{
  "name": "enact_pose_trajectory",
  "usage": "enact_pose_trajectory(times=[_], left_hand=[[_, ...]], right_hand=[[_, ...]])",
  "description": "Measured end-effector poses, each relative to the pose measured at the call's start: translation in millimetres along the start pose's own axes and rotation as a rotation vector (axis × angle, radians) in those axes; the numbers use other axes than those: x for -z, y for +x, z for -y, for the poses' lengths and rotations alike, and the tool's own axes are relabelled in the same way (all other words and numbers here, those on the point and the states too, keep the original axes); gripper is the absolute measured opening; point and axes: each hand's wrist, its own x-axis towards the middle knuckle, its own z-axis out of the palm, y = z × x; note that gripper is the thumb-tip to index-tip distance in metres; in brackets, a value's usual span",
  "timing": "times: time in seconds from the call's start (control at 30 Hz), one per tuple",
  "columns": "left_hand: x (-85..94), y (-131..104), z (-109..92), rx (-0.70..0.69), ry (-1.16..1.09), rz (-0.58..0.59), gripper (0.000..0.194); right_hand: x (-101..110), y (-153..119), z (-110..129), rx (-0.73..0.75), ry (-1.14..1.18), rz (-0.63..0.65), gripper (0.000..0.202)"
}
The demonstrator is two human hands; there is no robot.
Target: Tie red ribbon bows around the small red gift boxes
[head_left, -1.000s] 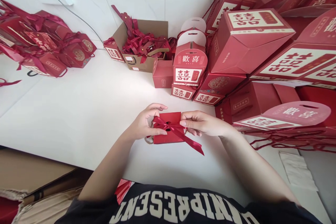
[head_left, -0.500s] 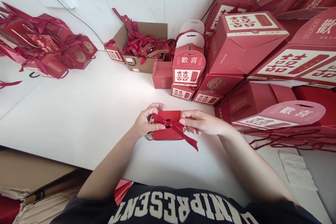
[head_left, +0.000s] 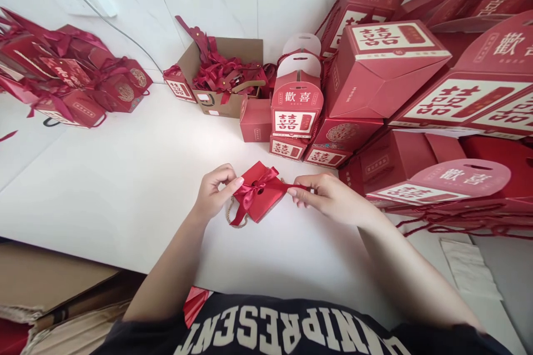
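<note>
A small red gift box [head_left: 272, 199] lies turned at a slant on the white table, with a twisted rope handle [head_left: 230, 214] at its left. Across its top a dark red satin ribbon [head_left: 250, 195] is tied in a bow, one tail hanging toward the front left. With thumb and fingers closed, my left hand [head_left: 214, 191] pinches the ribbon at the bow's left side, by the box's corner; the exact grip is partly hidden. My right hand [head_left: 320, 195] pinches the other tail, stretched taut to the right of the box.
Red printed gift boxes [head_left: 296, 108] are stacked at the right and back right. An open brown carton [head_left: 227, 105] at the back holds a heap of ribbons [head_left: 229, 69]. Ribbon-tied boxes [head_left: 79, 105] cluster at the far left. White table surface [head_left: 125, 188] extends leftward.
The box has turned at a slant. My right hand has moved slightly right and now draws a ribbon tail out. My left hand has shifted left, and the bow's loops show more fully.
</note>
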Motion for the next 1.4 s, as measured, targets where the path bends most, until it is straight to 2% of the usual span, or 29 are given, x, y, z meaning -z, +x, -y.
enact_pose_trajectory(times=[0.13, 0.23, 0.3, 0.37, 0.4, 0.47, 0.53, 0.57, 0.67, 0.8, 0.87, 0.97, 1.1, 1.23, 1.4], left_hand=[[1.0, -2.6, -0.8, 0.104, 0.001, -0.004, 0.046], [-0.1, -3.5, -0.6, 0.199, -0.046, -0.028, 0.049], [-1.2, -3.1, -0.4, 0.242, -0.073, -0.038, 0.050], [-1.6, -2.7, -0.3, 0.273, -0.086, -0.010, 0.050], [-1.6, -2.7, -0.4, 0.283, -0.082, 0.012, 0.049], [-1.1, -3.1, -0.9, 0.306, -0.063, 0.058, 0.047], [-0.4, -3.7, -2.1, 0.327, -0.047, 0.083, 0.045], [-0.1, -3.8, -3.1, 0.330, -0.039, 0.090, 0.045], [0.7, -3.1, -6.4, 0.311, -0.019, 0.122, 0.046], [0.4, -0.7, -10.4, 0.276, -0.017, 0.138, 0.054], [-1.5, -0.2, -12.7, 0.263, 0.020, 0.103, 0.057], [-5.6, -0.7, -17.4, 0.300, 0.109, 0.074, 0.056], [-9.6, -1.6, -23.0, 0.351, 0.161, 0.074, 0.055], [-10.7, -0.9, -23.9, 0.353, 0.183, 0.071, 0.055], [-12.3, -0.3, -22.0, 0.343, 0.209, 0.060, 0.054]], right_hand=[[-1.1, 5.0, -8.5, -0.113, 0.366, 0.126, 0.047], [-0.5, 11.1, -19.5, -0.205, 0.451, 0.187, 0.048], [-0.3, 14.6, -26.3, -0.242, 0.368, 0.226, 0.049], [-0.4, 15.1, -28.5, -0.244, 0.173, 0.220, 0.049], [-0.7, 13.9, -26.8, -0.240, 0.030, 0.159, 0.046], [-3.3, 9.0, -18.0, -0.219, -0.299, -0.113, 0.037], [-10.6, 2.9, -4.6, -0.108, -0.554, -0.442, 0.026], [-16.7, 0.3, 2.3, 0.011, -0.620, -0.541, 0.024], [-43.5, -2.2, 17.6, 0.452, -0.694, -0.513, 0.024], [-80.6, 7.2, 20.7, 0.712, -0.944, -0.531, 0.027], [-91.6, 14.1, 18.4, 0.758, -1.023, -0.506, 0.028], [-99.3, 22.1, 13.9, 0.782, -1.019, -0.521, 0.018], [-101.8, 26.2, 5.1, 0.818, -0.872, -0.530, 0.013], [-100.2, 27.2, -5.4, 0.807, -0.699, -0.470, 0.014], [-97.6, 29.8, -13.1, 0.836, -0.633, -0.401, 0.015]])
